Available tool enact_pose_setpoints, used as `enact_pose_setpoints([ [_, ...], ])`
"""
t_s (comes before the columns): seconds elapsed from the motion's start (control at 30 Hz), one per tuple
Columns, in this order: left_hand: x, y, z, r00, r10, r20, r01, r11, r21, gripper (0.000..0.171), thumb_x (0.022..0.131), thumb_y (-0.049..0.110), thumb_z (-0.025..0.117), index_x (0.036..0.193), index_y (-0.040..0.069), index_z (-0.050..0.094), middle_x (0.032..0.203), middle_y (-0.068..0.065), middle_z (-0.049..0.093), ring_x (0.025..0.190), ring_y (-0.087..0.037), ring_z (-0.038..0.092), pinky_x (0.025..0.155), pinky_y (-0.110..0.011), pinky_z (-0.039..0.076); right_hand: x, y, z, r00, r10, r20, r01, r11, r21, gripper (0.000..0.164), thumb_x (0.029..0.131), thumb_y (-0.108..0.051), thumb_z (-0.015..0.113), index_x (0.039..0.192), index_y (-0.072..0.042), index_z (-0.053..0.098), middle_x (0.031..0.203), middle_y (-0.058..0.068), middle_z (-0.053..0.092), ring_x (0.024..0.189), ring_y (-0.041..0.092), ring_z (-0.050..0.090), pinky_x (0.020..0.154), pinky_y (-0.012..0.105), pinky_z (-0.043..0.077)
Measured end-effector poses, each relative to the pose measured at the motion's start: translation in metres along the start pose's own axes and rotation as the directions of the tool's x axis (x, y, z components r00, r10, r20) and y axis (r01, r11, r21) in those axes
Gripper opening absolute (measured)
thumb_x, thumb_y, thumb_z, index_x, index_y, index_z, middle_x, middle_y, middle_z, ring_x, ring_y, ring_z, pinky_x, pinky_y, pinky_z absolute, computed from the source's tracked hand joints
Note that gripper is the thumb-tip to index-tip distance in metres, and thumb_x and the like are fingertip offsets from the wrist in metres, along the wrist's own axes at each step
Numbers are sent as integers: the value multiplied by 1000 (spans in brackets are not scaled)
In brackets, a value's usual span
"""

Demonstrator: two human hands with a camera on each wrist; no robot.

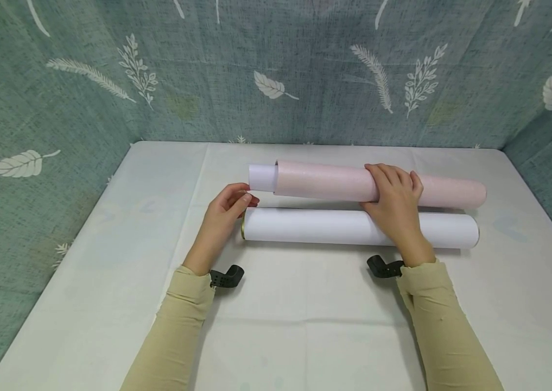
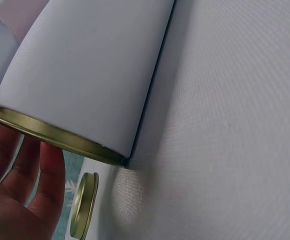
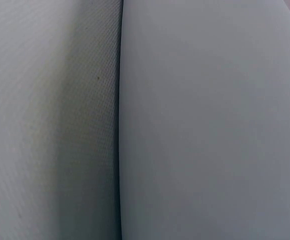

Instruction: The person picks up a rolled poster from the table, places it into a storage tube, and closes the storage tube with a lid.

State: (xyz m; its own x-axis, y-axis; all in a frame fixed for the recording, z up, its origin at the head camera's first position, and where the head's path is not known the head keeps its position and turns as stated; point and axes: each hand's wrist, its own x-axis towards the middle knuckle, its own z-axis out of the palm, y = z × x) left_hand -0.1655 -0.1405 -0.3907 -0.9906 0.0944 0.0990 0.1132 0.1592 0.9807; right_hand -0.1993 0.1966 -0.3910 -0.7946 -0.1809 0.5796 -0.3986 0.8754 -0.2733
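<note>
A pink cylindrical roll lies across the table, with a narrower white paper roll sticking out of its left end. My right hand grips the pink roll from above, a little right of its middle. My left hand pinches the lower edge of the white roll's free end with thumb and index finger. Its other fingers pass behind the gold rim of a white tube. This thicker tube lies just in front of the pink roll, below my right wrist, and fills much of the right wrist view.
A round gold cap-like piece shows beside the tube's end in the left wrist view. White cloth covers the table. Green leaf-patterned curtains stand along its back and sides.
</note>
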Motion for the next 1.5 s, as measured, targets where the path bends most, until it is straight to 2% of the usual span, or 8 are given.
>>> enact_pose_setpoints([
  [0.13, -5, 14, 3, 1000, 3, 10, -3, 1000, 13, 30, 92, 25, 51, 118, 12, 49, 105, -13, 60, 102, -18, 54, 87, -35, 39, 0, 0, 0, 1000, 4, 4, -4, 1000, 2, 70, 61, -14, 81, 124, -17, 50, 124, 6, 49, 116, 28, 36, 100, 50, 7],
  [0.3, -7, 15, 4, 1000, 5, 17, -5, 1000, 26, 30, 91, 27, 52, 118, 14, 51, 106, -15, 59, 103, -17, 53, 92, -35, 36, 0, 0, 0, 1000, 1, -2, -1, 1000, 2, 70, 61, -15, 81, 123, -16, 50, 123, 6, 50, 116, 28, 36, 100, 50, 8],
  [0.57, 0, -8, 1, 1000, 2, 18, -4, 996, 86, 39, 85, 45, 54, 120, 26, 52, 104, -3, 61, 103, -10, 51, 94, -35, 33, 0, 0, 0, 1000, -2, -10, 2, 1000, 2, 70, 61, -16, 81, 123, -16, 50, 124, 6, 50, 116, 28, 36, 100, 51, 8],
  [0.77, 2, -12, 2, 1000, 23, 16, -24, 996, 86, 39, 84, 47, 55, 119, 29, 53, 102, -2, 61, 101, -10, 52, 94, -34, 34, 0, 0, 1, 1000, -4, -12, 4, 1000, 4, 70, 61, -14, 81, 124, -17, 50, 124, 5, 49, 116, 28, 36, 100, 50, 7],
  [0.9, 1, -9, 2, 1000, 14, 24, -16, 995, 97, 39, 86, 46, 53, 121, 29, 52, 103, -2, 61, 103, -10, 51, 94, -35, 33, 0, 1, 2, 1000, -6, -15, 6, 1000, -5, 70, 61, -14, 80, 124, -17, 50, 123, 5, 49, 116, 27, 36, 100, 50, 7],
  [1.13, -8, 15, 6, 1000, -2, 23, 0, 996, 94, 34, 89, 35, 54, 120, 22, 53, 103, -8, 61, 102, -12, 52, 94, -34, 33, 1, 1, 1, 1000, 5, -2, -5, 1000, 1, 69, 62, -14, 80, 124, -17, 50, 124, 5, 49, 116, 28, 36, 100, 50, 7],
  [1.27, -10, 18, 7, 1000, 2, 23, -4, 994, 108, 33, 90, 30, 53, 122, 18, 52, 104, -10, 61, 101, -13, 52, 93, -34, 34, 1, 0, 1, 1000, 5, 2, -5, 1000, 1, 69, 62, -15, 80, 124, -16, 50, 124, 5, 49, 116, 28, 36, 100, 50, 7],
  [1.5, -9, 19, 8, 1000, 0, 27, -4, 992, 125, 33, 91, 28, 52, 122, 18, 52, 103, -10, 61, 101, -13, 52, 91, -33, 36, 1, 0, 0, 1000, 2, 0, -2, 1000, 0, 69, 61, -13, 80, 124, -16, 50, 123, 5, 49, 116, 28, 36, 100, 50, 8],
])
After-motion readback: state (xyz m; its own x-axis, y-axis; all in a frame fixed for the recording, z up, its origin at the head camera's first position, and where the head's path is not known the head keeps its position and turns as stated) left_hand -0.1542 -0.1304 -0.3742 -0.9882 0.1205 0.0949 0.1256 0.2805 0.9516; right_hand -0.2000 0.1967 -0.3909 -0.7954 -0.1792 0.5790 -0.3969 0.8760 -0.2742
